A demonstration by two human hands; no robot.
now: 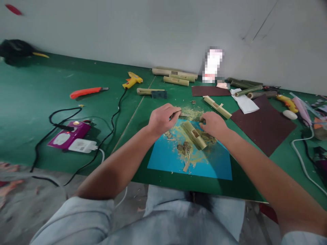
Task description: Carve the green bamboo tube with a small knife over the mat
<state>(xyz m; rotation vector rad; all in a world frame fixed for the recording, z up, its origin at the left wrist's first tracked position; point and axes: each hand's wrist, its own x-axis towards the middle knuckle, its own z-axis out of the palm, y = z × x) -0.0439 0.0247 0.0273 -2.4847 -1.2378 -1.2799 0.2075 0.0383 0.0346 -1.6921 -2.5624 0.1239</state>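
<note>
A blue sheet [166,160] lies on the green table, strewn with sawdust and small chips. On it rests a cut bamboo piece [194,135] with a square notch, beside small dark blocks [184,148]. My left hand [165,118] is at the sheet's far left edge, thumb and fingers pinched together. My right hand [213,124] is at the far right edge, its fingers curled. A low dark strip shows between the hands amid the sawdust; whether either hand grips it is hard to make out.
A yellow glue gun [133,80], red cutter [87,92] and purple power socket [73,135] lie left, with loose cables. Bamboo pieces [176,81] line the back near a lit, blurred screen [213,64]. Brown sandpaper [265,126] and white paper [245,102] lie right.
</note>
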